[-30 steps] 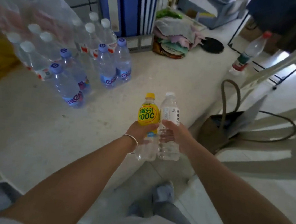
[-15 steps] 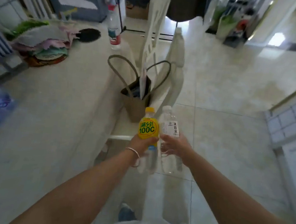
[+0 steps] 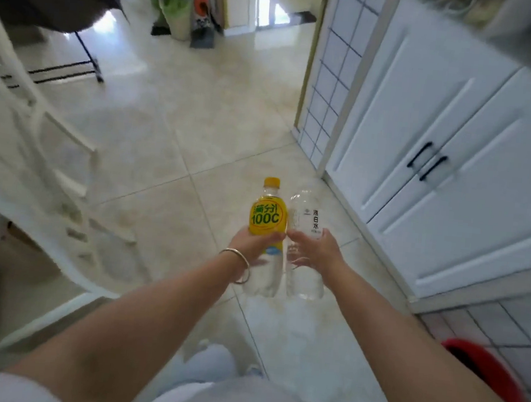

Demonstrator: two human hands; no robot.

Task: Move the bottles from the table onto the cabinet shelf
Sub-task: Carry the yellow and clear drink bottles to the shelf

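Observation:
My left hand [image 3: 255,245], with a thin bangle on its wrist, grips a yellow-capped bottle with a yellow label [image 3: 268,217], held upright. Right beside it my right hand [image 3: 313,250] holds a clear water bottle with a white label [image 3: 306,217], also upright. The two bottles almost touch, out in front of me above the tiled floor. A white cabinet [image 3: 451,147] with two closed doors and black handles [image 3: 427,161] stands to the right. Its shelf is not visible.
A white chair [image 3: 35,152] stands close on the left. A red bucket [image 3: 497,375] sits on the floor at the lower right. A tiled wall panel [image 3: 330,87] borders the cabinet. Bags and clutter [image 3: 181,14] lie far back by a doorway.
The view has swung right, away from the table and its bottles, past the chair and bag, to the floor and white cabinet. Both hands still hold the same two bottles in front of me.

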